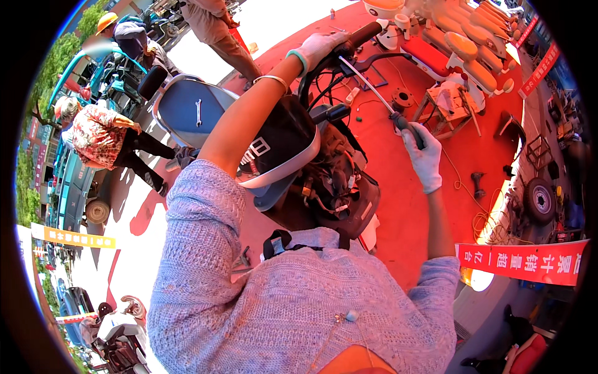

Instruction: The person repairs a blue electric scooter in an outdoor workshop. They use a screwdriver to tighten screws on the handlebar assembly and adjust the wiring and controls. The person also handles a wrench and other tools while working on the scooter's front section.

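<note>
In my right hand (423, 153), in a pale glove, is the dark handle of a long screwdriver (380, 98). Its shaft slants up and left, and the tip meets the handlebar (363, 35) by the brake lever (380, 57). My left hand (321, 50), gloved too, is closed over the handlebar just left of that tip; its fingertips are partly hidden. Below my left arm is the vehicle's black front panel (283, 134). Exposed wiring and parts (333, 177) show beside it. A wrench (199, 113) lies on the blue surface (218, 106) to the left.
Red matting (398, 218) covers the ground. A wooden stool (451, 103) and orange-and-white scooters (464, 47) stand far right. A loose wheel (540, 199) and a cable (461, 181) are at right. People (103, 134) stand at left, another person (218, 31) ahead.
</note>
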Demonstrator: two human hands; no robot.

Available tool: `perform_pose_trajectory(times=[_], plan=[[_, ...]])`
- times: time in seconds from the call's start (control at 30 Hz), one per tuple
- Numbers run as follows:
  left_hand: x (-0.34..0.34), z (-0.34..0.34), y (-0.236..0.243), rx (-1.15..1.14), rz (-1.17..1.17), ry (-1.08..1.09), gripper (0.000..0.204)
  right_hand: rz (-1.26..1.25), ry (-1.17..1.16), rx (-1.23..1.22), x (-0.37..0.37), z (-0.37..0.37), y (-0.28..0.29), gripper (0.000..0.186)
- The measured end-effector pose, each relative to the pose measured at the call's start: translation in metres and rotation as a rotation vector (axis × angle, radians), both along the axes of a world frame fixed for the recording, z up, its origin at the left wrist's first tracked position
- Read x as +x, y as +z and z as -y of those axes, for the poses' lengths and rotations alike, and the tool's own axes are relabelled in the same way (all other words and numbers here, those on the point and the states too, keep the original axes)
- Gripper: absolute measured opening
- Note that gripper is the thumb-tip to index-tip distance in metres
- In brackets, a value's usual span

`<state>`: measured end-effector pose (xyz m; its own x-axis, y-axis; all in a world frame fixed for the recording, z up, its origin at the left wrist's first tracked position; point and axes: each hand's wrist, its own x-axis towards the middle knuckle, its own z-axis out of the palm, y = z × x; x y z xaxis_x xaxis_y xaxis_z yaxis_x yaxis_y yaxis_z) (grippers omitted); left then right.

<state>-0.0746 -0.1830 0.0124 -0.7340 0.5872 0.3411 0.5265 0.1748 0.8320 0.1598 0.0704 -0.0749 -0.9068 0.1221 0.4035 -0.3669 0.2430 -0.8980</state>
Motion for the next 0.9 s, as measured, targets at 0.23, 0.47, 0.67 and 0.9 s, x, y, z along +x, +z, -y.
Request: perform_pose_trajectory(times=[0.23, 0.47, 0.67, 0.9], plan=[[0.038, -0.02, 0.03, 0.047, 0.171, 0.092, 0.038, -0.039, -0.085, 0.14, -0.002, -0.008, 0.001, 0.02], [0.019, -0.012, 0.013, 0.032, 0.393, 0.235, 0.037, -0.482, -0.507, 0.905, 0.012, 0.01, 0.035, 0.037], [0.02, -0.017, 0.018, -0.268, 0.132, 0.438, 0.054, -0.556, -0.523, 0.974, 0.015, 0.005, 0.033, 0.039], [0.027, -0.014, 0.02, -0.111, 0.305, 0.438, 0.046, 0.457, 0.172, -0.382, 0.014, -0.015, 0.038, 0.032]])
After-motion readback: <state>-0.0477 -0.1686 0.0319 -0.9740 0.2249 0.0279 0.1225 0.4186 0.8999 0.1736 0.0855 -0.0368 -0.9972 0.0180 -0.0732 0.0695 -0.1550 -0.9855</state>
